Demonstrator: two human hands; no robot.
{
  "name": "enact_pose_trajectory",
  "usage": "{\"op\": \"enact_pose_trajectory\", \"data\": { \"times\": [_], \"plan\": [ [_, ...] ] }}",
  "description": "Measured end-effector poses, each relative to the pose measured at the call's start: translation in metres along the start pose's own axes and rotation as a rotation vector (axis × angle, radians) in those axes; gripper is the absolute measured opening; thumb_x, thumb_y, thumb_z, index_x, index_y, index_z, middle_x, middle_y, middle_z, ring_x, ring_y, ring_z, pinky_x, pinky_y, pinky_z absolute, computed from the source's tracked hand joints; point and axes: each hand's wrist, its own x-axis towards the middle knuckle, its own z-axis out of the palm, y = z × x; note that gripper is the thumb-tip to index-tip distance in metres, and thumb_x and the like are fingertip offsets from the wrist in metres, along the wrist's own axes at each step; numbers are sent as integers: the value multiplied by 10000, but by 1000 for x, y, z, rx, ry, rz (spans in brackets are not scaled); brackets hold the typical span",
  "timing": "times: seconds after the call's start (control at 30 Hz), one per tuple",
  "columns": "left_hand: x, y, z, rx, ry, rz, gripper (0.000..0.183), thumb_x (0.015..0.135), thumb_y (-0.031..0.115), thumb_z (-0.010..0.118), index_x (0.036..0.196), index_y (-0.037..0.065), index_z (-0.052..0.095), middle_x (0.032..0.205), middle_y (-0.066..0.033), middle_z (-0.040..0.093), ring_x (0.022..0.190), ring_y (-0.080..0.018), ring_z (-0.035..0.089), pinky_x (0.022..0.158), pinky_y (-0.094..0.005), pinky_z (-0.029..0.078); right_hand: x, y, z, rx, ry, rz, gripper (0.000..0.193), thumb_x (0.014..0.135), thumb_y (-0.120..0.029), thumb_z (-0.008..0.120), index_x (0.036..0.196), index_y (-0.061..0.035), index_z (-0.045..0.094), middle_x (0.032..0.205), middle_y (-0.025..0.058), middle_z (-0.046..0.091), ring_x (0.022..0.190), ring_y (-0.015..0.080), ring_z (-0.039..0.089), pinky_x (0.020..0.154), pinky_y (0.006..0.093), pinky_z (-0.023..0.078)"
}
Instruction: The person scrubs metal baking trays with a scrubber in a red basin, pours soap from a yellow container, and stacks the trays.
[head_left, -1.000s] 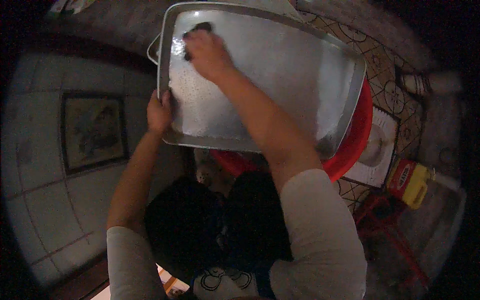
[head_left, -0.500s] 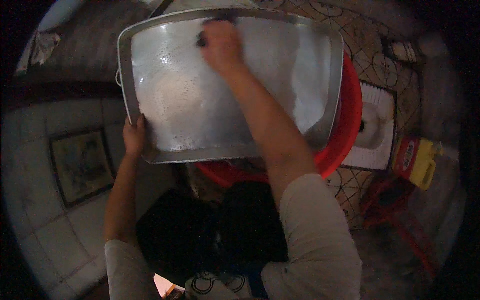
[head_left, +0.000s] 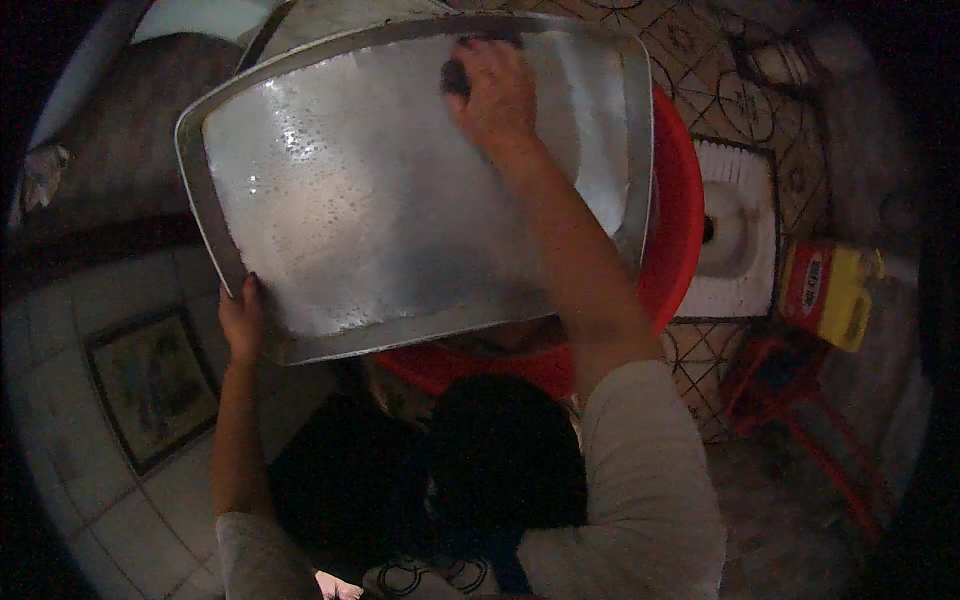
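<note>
Workpiece: one large metal tray [head_left: 400, 210], held tilted with its inner face toward the person, above a red tub [head_left: 683, 200]. Whether the tray bears on the tub's rim cannot be determined.

Left hand [head_left: 242, 318]: positioned at the tray's lower left corner. The thumb lies over the rim; the fingers are clamped on the edge, though their far side is hidden behind the metal.

Right hand [head_left: 497, 98]: positioned near the far wall of the tray, right of centre. The fingers are bent around a dark pad [head_left: 456, 78] and hold it against the inner face; the grip beneath the palm is not visible.

Progress: the work in hand appears to be scrubbing, judged to be partway through. The left part of the inner face carries bright droplets—evidently wetted—while the middle looks dull and smoother. How much of the face has been scrubbed cannot be told from its sheen. The pad is on the metal and the droplets are in place, so finishing the scrub and clearing the wet film are judged outstanding.
</note>
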Motion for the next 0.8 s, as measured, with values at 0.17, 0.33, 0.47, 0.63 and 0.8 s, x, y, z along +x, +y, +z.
{"op": "enact_pose_trajectory", "data": {
  "times": [0.17, 0.33, 0.47, 0.63, 0.8],
  "plan": [
    [-4, 22, -4, -4, 20, -23, 330, 915, 222, 569, 1090, -58, 565, 989, -188, 656, 901, -293, 634, 792, -362, 480, 7, 72, -29, -127, 218, 72, 347, 676, -136, 670, 1008, -51, 615, 1024, 154, 612, 1012, 332, 547, 885, 434, 433],
    [1, 23, 12, 3, 16, 70, 374, 912, 263, 576, 1084, -69, 560, 978, -196, 653, 879, -307, 632, 776, -371, 480, -16, -39, 49, 105, 333, 78, 293, 688, -109, 625, 974, -45, 611, 1000, 139, 603, 987, 339, 544, 855, 489, 400],
    [3, -37, -1, 282, 35, 21, 433, 907, 310, 573, 1091, -82, 556, 977, -212, 649, 884, -345, 623, 792, -391, 473, -66, -105, 13, 263, 2, -382, 424, 712, -208, 642, 1113, -77, 591, 1151, 108, 581, 1098, 295, 523, 936, 437, 418],
    [-6, 7, 4, 73, 0, -10, 455, 906, 321, 560, 1112, -86, 556, 1017, -223, 645, 937, -350, 614, 822, -408, 461, -20, 51, -31, -83, -74, 78, 593, 718, -201, 682, 1252, -43, 481, 1262, 143, 501, 1143, 358, 480, 971, 464, 398],
    [-1, 9, 3, 2, -6, -19, 439, 912, 301, 558, 1138, -74, 551, 1041, -212, 643, 950, -318, 617, 832, -392, 463, -77, 68, -65, -278, -47, 266, 666, 727, -168, 675, 1316, -18, 403, 1291, 206, 464, 1178, 386, 445, 998, 472, 368]
  ]
}}
